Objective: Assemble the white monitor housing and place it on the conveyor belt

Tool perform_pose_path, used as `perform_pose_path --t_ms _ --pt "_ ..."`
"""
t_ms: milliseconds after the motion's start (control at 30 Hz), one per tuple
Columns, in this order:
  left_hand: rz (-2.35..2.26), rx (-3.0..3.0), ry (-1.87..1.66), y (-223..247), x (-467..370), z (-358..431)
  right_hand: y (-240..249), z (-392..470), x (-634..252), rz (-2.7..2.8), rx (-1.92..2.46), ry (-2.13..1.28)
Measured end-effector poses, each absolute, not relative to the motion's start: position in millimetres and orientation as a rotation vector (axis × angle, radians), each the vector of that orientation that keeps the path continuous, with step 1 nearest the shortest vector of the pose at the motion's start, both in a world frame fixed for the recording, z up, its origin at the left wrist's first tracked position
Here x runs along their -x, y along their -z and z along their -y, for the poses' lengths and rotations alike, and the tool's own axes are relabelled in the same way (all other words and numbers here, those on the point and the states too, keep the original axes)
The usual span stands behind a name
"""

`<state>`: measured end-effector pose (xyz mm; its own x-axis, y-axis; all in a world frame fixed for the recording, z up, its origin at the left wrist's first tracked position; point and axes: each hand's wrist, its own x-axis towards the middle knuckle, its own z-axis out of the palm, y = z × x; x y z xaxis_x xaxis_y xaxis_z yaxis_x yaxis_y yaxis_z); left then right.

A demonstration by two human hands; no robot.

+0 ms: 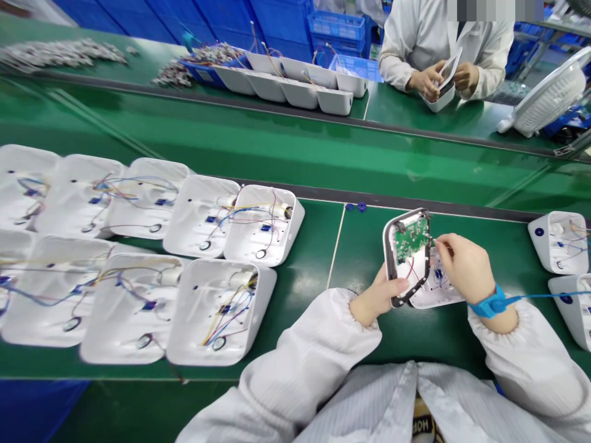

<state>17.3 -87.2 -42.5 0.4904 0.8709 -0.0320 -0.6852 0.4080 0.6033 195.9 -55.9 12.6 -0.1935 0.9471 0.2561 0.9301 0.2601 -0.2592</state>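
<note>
My left hand (381, 294) holds a white cover (389, 252) with a black rim, tilted up, its inner side facing right. A green circuit board (410, 239) is mounted inside it, with thin red wires below. At the board's right edge, my right hand (464, 261) pinches something too small to make out, probably a wire end or connector. A blue strap with a cord circles my right wrist. Behind and below the cover, a white housing (438, 295) lies on the green bench (309, 320), partly hidden by the cover and my right hand.
Several open white housings (217, 314) with wires fill the left side. Two more (558, 243) stand at the far right. Small blue rings (362, 207) lie near the bench's back edge. Across the green conveyor (277, 147), another person's hands (431, 83) hold a similar unit.
</note>
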Motion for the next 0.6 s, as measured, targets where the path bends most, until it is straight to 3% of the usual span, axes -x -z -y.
perform_pose_path --t_ms 167,433,600 --pt "-0.332 -0.521 -1.006 43.4 -18.0 83.0 -21.1 56.2 -196.1 2.094 1.690 -0.485" --pt "-0.358 -0.524 -1.001 46.5 -17.0 84.9 -12.1 56.1 -194.6 2.474 1.720 0.037" --pt "-0.342 -0.559 -0.962 43.9 -13.0 84.4 -21.4 52.4 -202.8 2.532 1.723 -0.118"
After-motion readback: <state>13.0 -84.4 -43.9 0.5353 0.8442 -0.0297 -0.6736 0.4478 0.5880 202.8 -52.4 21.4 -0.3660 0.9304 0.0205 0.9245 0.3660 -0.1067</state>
